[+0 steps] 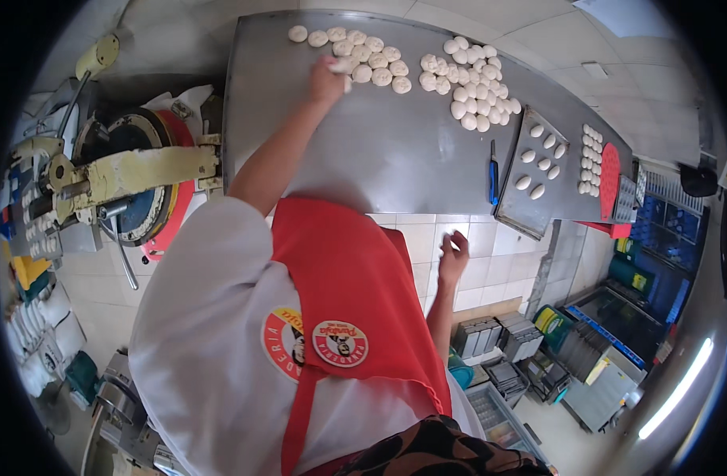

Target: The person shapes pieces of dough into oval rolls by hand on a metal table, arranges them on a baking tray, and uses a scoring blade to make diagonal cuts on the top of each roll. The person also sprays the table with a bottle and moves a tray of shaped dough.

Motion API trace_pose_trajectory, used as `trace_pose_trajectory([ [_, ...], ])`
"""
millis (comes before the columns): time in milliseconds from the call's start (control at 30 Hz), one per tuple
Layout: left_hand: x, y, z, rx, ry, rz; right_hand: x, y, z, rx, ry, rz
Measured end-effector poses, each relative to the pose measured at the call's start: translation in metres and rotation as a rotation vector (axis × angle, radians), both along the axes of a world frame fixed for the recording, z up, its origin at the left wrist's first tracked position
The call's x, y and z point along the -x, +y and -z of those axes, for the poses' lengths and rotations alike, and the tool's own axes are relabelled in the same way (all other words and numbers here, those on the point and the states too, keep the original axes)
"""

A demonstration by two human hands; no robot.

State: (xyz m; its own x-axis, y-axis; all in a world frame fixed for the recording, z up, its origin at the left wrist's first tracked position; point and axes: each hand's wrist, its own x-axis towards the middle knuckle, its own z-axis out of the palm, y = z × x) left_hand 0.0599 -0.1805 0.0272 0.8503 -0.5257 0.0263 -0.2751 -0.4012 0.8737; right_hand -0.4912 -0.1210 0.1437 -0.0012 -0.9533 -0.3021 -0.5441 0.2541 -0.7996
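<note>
A: So what's where?

B: Left hand [328,82] is at the dough balls [378,60] along the steel table's [387,147] far edge; can't tell if it's gripping any. Right hand [454,255] is off the table's near edge, fingers half-curled (holding something? can't tell).

A: Feel?

B: Probably light, soft, easily dented, so cup the sides. Machine [149,166] left of the table, smooth metal top, pale tiles [478,262] in front, tray [526,210] on its right.
</note>
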Motion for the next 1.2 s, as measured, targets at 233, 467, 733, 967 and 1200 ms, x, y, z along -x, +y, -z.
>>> trace_pose_trajectory([
  [233,0.159,0.127,-0.115,0.145,0.161,1.023,-0.188,0.006,-0.019,-0.43,-0.354,-0.499],
  [467,0.072,0.203,-0.047,0.042,-0.348,0.683,-0.211,-0.005,0.017,0.612,0.409,-0.789],
  [733,0.068,0.229,-0.051,-0.103,-0.226,0.544,-0.188,-0.014,0.065,0.576,0.529,-0.881],
  [967,0.052,0.244,-0.028,-0.278,-0.292,0.608,-0.159,-0.015,0.068,0.512,0.291,-0.724],
  [1200,0.06,0.158,0.001,-0.317,-0.652,0.445,-0.196,-0.097,0.107,0.866,0.599,-0.758],
])
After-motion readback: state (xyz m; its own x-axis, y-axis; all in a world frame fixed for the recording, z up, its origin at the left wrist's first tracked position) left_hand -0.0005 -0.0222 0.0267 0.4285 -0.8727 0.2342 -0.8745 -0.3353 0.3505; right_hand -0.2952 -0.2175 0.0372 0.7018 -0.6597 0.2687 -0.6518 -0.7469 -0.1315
